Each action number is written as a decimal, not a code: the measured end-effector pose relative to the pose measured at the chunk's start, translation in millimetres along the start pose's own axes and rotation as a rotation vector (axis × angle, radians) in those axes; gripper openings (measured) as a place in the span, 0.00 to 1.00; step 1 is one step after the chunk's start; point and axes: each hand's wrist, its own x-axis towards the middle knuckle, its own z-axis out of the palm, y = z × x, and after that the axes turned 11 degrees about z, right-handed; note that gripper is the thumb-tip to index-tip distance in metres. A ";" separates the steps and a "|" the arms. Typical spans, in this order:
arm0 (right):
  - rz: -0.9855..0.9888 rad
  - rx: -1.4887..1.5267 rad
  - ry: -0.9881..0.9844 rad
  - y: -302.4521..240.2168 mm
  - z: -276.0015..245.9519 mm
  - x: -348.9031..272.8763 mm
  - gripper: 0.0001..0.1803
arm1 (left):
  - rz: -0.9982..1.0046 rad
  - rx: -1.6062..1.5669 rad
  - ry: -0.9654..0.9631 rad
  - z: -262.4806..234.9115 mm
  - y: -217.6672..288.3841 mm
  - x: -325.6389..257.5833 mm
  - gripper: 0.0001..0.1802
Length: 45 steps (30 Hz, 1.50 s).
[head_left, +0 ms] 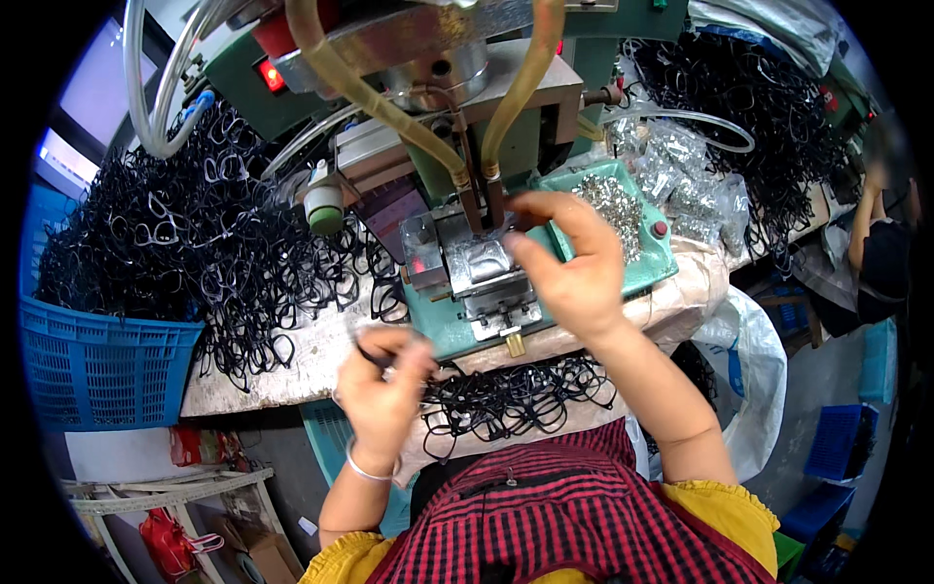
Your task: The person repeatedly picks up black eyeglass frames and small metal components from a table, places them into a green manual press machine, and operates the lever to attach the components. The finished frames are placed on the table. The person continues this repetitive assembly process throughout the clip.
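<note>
My left hand (382, 389) is curled, slightly blurred, over the bench's front edge. A dark, thin piece that looks like part of a black eyeglass frame (366, 352) shows between its fingers. My right hand (579, 268) reaches to the machine's metal fixture (482, 258), thumb and forefinger bent toward each other beside two upright copper-coloured prongs (471, 206). Whatever those fingertips pinch is too small to make out. Beyond this hand, a green tray (657, 263) holds many small metal parts (608, 206). Black eyeglass frames (520, 394) lie on a cloth before my lap.
A large heap of black frames (195, 209) rises at the left above a blue basket (107, 365). Another heap (749, 107) lies far right beside clear bags of metal parts (676, 165). Yellowish hoses (375, 97) hang over the fixture. A co-worker's arm (864, 224) shows at the right.
</note>
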 end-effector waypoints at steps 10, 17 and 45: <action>0.325 0.383 -0.174 -16.2 11.6 3.3 0.40 | 0.636 -0.108 0.195 -0.8 46.7 93.2 0.09; 0.626 0.570 -0.334 -61.6 -12.9 7.8 0.36 | 0.700 -0.113 0.086 -2.6 46.5 82.9 0.08; 0.299 -0.359 0.113 97.8 -104.9 -30.7 0.09 | -0.648 0.277 -0.534 -102.9 -39.1 -65.9 0.35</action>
